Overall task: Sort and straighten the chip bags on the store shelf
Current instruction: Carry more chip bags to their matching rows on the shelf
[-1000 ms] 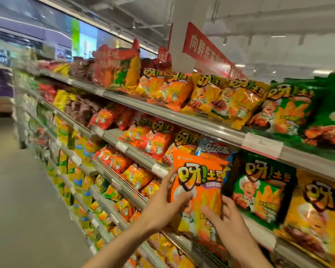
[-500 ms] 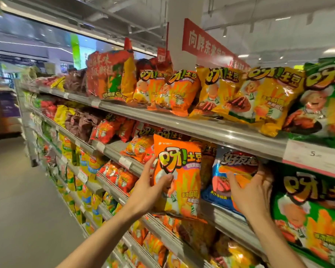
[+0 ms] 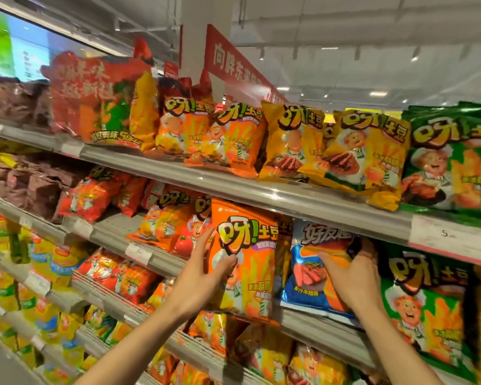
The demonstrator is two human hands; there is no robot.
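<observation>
— Showing, head view: where is the orange chip bag (image 3: 243,262)?
— Upright at the second shelf (image 3: 311,320), left hand (image 3: 199,282) gripping its left edge.
— And the right hand (image 3: 350,279)?
— Apart from the left, fingers curled on the neighbouring blue chip bag (image 3: 314,273).

The orange chip bag (image 3: 245,259) now stands upright at the shelf edge (image 3: 311,326), gripped only by the left hand (image 3: 197,282). The right hand (image 3: 350,276) is off it and grips the blue bag (image 3: 311,273) alongside, fingers curled over its top.
</observation>
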